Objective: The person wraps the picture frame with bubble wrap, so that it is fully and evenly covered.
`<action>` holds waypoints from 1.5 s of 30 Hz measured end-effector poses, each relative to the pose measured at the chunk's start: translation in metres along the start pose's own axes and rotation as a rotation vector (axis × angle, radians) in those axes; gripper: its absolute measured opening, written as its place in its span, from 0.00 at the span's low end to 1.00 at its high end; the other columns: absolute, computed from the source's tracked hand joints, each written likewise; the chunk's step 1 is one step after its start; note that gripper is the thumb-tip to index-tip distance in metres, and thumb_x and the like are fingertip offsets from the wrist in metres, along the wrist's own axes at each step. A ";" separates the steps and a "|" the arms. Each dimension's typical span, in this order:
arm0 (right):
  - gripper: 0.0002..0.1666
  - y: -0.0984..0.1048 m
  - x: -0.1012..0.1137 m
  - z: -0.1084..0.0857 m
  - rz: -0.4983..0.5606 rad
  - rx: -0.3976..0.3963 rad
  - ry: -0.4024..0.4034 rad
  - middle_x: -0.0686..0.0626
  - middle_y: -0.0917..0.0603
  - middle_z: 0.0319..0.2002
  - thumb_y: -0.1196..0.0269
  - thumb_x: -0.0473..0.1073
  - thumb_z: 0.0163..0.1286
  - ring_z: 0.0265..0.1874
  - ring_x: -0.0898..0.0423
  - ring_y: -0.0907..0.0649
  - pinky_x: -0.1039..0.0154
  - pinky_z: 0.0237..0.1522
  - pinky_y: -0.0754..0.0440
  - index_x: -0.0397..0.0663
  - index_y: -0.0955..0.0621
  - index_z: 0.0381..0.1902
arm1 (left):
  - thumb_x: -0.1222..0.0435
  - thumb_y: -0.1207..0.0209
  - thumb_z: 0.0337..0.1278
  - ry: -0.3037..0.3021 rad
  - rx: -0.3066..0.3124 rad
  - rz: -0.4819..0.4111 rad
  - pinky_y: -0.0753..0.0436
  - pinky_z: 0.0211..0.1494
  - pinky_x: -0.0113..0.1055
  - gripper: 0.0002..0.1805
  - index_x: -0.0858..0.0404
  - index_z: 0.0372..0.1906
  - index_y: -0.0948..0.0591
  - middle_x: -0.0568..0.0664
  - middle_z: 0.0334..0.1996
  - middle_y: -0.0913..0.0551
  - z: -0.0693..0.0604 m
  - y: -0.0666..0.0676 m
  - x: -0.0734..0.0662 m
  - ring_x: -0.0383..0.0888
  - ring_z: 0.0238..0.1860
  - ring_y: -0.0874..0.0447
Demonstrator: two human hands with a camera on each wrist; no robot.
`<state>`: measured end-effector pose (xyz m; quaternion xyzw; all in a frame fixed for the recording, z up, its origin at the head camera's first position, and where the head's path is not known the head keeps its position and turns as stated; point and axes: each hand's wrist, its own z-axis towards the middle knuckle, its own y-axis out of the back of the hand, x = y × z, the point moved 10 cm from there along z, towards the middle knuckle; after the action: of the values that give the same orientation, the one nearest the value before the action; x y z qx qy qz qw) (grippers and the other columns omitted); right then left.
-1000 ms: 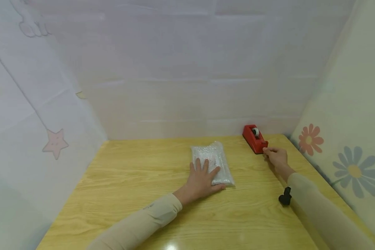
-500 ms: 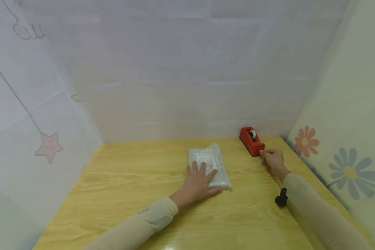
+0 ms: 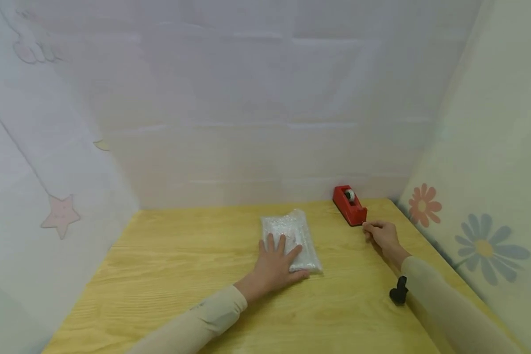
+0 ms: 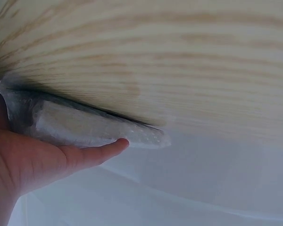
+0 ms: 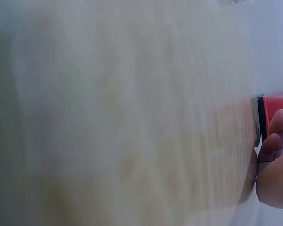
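Observation:
A flat packet in bubble wrap [image 3: 307,250] lies on the wooden table. My left hand [image 3: 272,268] rests on its near-left part, fingers straight and spread; in the left wrist view, the thumb [image 4: 94,155] lies along the edge of the wrapped packet [image 4: 75,125]. Farther right stands a red tape dispenser [image 3: 349,209] with a roll of tape [image 3: 349,195] in it. Just in front of its cutter end, my right hand [image 3: 385,238] pinches thumb and fingertips together on what appears to be the tape's end; the clear strip itself is barely visible.
White cloth walls [image 3: 248,147] with printed pictures stand behind the table [image 3: 181,260] and at both sides. The dispenser sits close to the back wall. Under my right forearm, a small black object [image 3: 398,291] appears by the sleeve.
My right hand has drawn slightly away from the dispenser's front, towards me. The left hand stays on the packet. The whole head view has shifted a little.

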<state>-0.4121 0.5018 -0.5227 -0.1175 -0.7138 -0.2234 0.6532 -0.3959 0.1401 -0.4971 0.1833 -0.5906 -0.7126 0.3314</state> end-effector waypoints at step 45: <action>0.10 -0.286 0.098 -0.079 -0.601 1.066 0.480 0.38 0.19 0.23 0.39 0.35 0.76 0.18 0.57 0.26 0.64 0.23 0.27 0.36 0.13 0.38 | 0.21 0.58 0.55 0.158 0.260 0.278 0.38 0.70 0.59 0.54 0.59 0.72 0.29 0.57 0.66 0.28 -0.019 0.029 -0.045 0.58 0.69 0.34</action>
<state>-0.4860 0.2030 -0.4700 0.4797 -0.5628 -0.0320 0.6724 -0.3442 0.1554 -0.4792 0.1964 -0.6695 -0.5611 0.4454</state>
